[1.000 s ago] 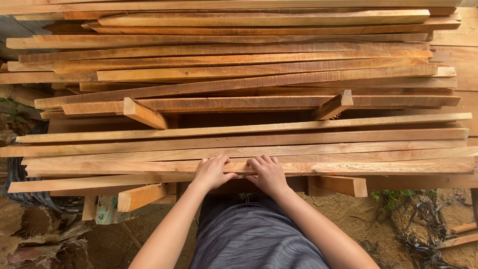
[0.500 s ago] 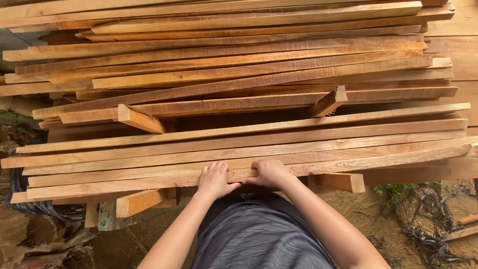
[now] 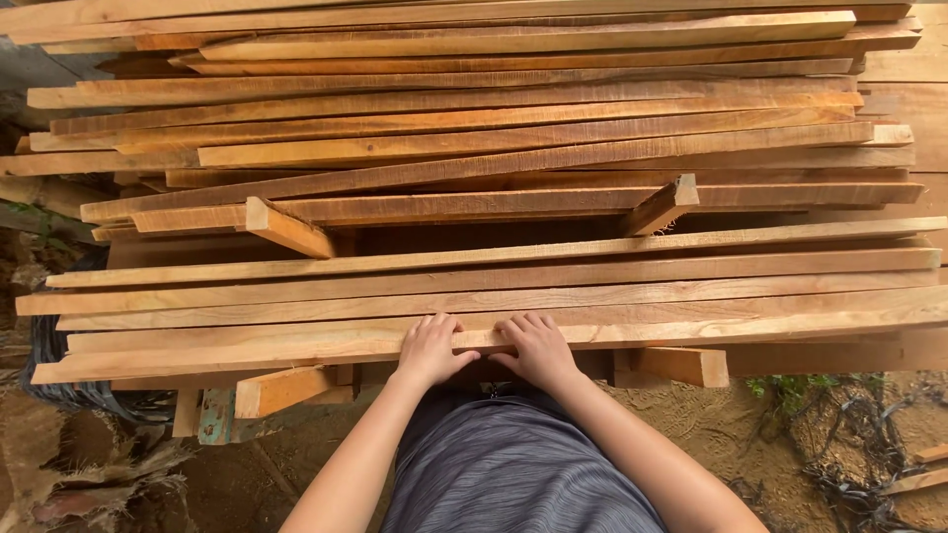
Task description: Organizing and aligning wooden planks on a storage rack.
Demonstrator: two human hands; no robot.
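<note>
Both hands, the left hand (image 3: 431, 348) and right hand (image 3: 536, 347), side by side, are clamped on the long pale sawn wooden plank (image 3: 691, 331) at the near edge of the stacked rough timber boards (image 3: 474, 148), which has slid back leftward and level since a moment ago.

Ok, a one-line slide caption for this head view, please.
Left hand and right hand grip the nearest plank of a stacked lumber pile.

Left hand (image 3: 432, 350) and right hand (image 3: 538, 347) grip the nearest plank (image 3: 247, 353).
</note>
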